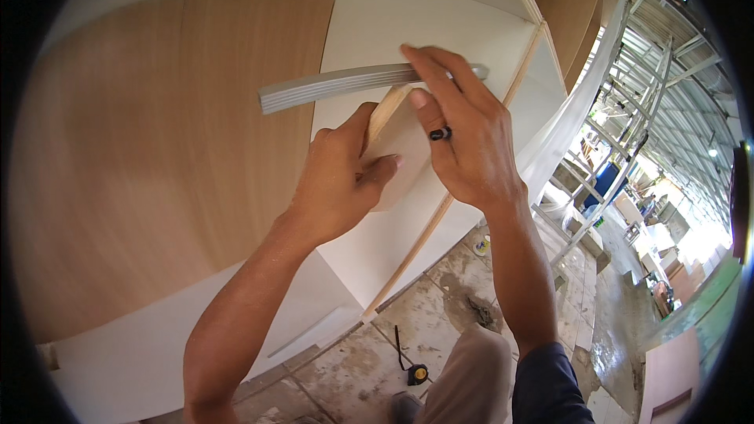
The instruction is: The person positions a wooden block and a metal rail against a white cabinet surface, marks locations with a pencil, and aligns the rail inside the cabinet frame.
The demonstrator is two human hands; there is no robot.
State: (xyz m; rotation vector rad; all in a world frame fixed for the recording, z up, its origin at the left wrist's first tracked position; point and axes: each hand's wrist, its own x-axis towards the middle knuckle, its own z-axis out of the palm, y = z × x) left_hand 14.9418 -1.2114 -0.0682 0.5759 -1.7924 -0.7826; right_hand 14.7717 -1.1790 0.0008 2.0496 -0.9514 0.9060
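Observation:
My left hand (pixel 338 169) is closed round a small pale wooden board (pixel 404 145), its thumb on the near face. Across the board's upper end lies a ribbed silver metal strip (pixel 338 85), pointing out to the left. My right hand (pixel 471 129) grips the strip's right part, with fingers over it and the thumb beside the board's top. A small black piece (pixel 441 133) shows at the right hand's fingers; what it is I cannot make out. Both hands are inside a white-lined cabinet (pixel 503 39).
A large wood-grain panel (pixel 165 149) fills the left. On the dirty tiled floor (pixel 345 377) lies a black and yellow tape measure (pixel 417 374), near my knee (pixel 471 377). A small bottle (pixel 481 246) stands by the cabinet edge. Metal scaffolding (pixel 620 165) rises at the right.

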